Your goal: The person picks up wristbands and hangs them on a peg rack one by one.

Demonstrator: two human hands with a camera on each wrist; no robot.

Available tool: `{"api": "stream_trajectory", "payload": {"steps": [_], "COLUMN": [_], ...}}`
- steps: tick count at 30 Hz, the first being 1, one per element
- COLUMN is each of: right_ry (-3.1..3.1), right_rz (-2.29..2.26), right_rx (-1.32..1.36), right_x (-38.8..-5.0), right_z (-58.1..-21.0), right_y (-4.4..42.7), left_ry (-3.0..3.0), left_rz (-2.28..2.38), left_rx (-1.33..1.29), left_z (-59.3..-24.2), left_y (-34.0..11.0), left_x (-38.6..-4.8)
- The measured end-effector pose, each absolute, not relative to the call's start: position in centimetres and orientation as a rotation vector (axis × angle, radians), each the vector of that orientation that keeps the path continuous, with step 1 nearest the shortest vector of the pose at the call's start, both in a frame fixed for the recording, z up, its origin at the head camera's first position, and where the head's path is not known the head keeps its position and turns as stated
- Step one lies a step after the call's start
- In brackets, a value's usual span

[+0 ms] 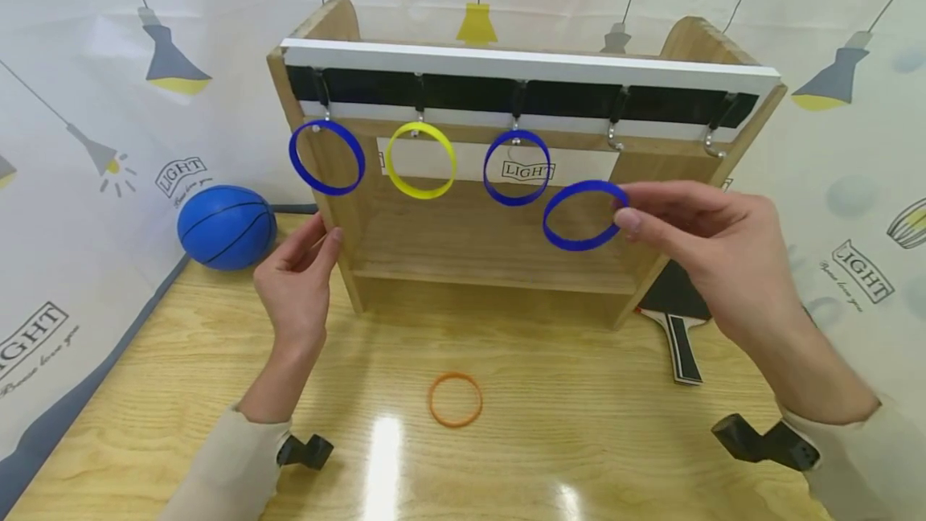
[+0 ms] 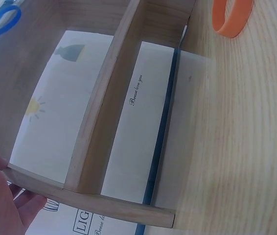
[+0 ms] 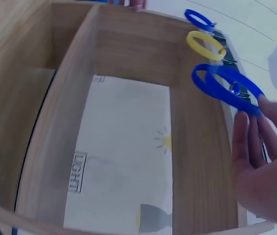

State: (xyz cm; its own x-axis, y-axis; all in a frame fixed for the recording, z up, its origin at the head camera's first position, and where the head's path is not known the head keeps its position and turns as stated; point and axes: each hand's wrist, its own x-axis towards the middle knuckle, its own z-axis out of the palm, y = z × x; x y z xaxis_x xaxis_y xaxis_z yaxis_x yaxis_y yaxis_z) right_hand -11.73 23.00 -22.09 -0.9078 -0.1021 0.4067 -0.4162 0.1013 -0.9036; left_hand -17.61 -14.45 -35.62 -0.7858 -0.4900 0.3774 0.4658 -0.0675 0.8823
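My right hand (image 1: 723, 256) pinches a blue ring (image 1: 584, 215) between thumb and fingers, in front of the wooden shelf (image 1: 463, 276) and below its hook strip. On the shelf's left side panel, my left hand (image 1: 297, 280) holds the edge, thumb on one face and fingers on the other, as the left wrist view shows too. From the strip's left hooks hang a blue ring (image 1: 327, 157), a yellow ring (image 1: 421, 161) and another blue ring (image 1: 517, 168). Two hooks at the right, including the far-right hook (image 1: 714, 143), carry no ring. An orange ring (image 1: 455, 399) lies flat on the table.
A blue ball (image 1: 227, 227) sits left of the shelf, near the left hand. At the right, a table tennis bat (image 1: 680, 336) leans beside the shelf's foot. The wooden table (image 1: 550, 416) meets a printed backdrop (image 1: 87, 183) behind and at the sides.
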Motion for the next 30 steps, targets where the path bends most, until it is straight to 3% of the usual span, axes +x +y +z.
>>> {"api": "stream_trajectory", "payload": {"steps": [9,30], "right_ry": [-1.769,-1.699], "right_rz": [2.075,2.104], "right_rx": [0.424,0.333], "right_x": [-12.8,-13.5], "right_z": [-21.4,-22.2], "right_y": [22.2,21.5], "left_ry": [-1.564,-1.561], "left_rz": [-1.918,-1.915], "left_rx": [0.026,0.005], "left_z": [-35.6,-35.7], "left_y": [-14.4,-14.5], "left_x": [-17.6,-17.6]}}
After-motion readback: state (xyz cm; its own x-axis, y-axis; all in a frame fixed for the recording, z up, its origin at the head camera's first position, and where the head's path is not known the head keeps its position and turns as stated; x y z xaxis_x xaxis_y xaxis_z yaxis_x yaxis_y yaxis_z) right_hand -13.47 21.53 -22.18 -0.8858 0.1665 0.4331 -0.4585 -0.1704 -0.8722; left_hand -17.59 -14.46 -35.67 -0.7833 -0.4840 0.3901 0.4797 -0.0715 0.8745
